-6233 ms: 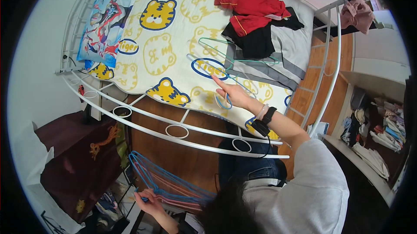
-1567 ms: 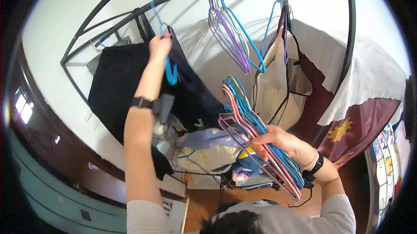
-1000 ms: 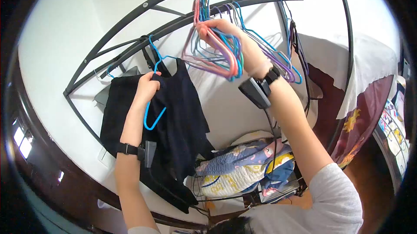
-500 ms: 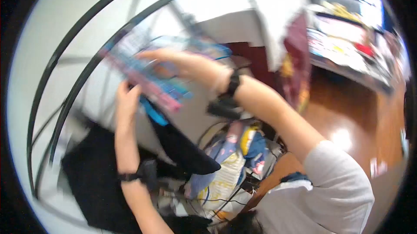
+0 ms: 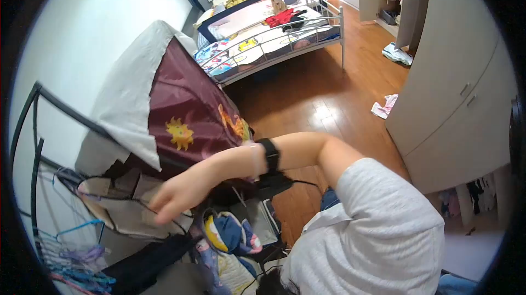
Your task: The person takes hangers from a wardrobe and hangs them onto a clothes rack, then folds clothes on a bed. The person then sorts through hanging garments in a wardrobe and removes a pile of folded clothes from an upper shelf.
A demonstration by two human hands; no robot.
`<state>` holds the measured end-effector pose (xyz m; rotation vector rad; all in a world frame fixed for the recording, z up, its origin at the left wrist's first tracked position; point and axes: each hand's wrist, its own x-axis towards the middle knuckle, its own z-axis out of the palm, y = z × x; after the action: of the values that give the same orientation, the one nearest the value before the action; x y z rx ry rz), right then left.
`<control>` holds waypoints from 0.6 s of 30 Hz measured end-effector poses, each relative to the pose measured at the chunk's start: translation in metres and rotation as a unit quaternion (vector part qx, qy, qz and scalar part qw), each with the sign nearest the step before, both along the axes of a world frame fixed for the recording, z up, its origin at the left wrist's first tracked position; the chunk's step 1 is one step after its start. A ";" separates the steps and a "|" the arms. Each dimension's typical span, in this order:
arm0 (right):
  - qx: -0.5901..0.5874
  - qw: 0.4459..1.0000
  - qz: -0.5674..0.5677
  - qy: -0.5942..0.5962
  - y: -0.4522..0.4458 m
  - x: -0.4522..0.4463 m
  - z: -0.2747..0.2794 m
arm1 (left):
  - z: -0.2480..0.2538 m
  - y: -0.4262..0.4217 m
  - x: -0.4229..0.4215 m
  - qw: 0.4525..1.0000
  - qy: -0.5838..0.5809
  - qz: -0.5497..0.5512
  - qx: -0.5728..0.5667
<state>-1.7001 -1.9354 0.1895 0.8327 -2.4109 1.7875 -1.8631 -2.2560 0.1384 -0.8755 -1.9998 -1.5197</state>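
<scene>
Hangers (image 5: 90,279) cluster below and left of the blurred right hand (image 5: 179,195), whose grip I cannot tell.

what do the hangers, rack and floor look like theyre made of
Hangers: perhaps plastic-coated wire, smooth-looking, from their thin, coloured rods; coating uncertain. Rack: probably metal, painted dark, from its slim, even bars. Floor: glossy wood or wood-look laminate, from the plank lines and bright reflection.

The bare right hand (image 5: 183,193) is no longer gripping the bunch of thin blue, pink and purple hangers (image 5: 82,270); they are now sitting apart from it, below and to its left. The left hand is no longer showing.
</scene>
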 end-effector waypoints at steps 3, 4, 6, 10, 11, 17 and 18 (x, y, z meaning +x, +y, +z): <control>0.050 0.997 -0.044 -0.045 0.097 0.042 -0.086 | -0.107 0.069 0.049 0.985 -0.149 -0.047 -0.074; 0.039 0.993 -0.061 -0.095 0.131 0.060 -0.118 | -0.141 0.086 0.064 0.972 -0.207 -0.057 -0.094; 0.012 0.971 -0.116 -0.210 0.194 0.116 -0.141 | -0.200 0.105 0.081 0.933 -0.333 -0.066 -0.117; -0.118 0.906 -0.217 -0.343 0.291 0.204 -0.191 | -0.293 0.112 0.094 0.852 -0.496 -0.138 -0.097; -0.143 0.891 -0.243 -0.356 0.310 0.217 -0.202 | -0.313 0.117 0.091 0.816 -0.537 -0.187 -0.106; -0.225 0.867 -0.299 -0.329 0.384 0.261 -0.211 | -0.323 0.369 0.128 0.515 -0.602 -0.343 -0.504; -0.237 0.868 -0.298 -0.319 0.397 0.263 -0.212 | -0.322 0.411 0.126 0.542 -0.570 -0.356 -0.504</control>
<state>-1.4369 -1.5383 -0.0230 -0.5824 -1.9485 2.3963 -1.7374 -1.8450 -0.1835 -1.4107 -4.1534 -1.1911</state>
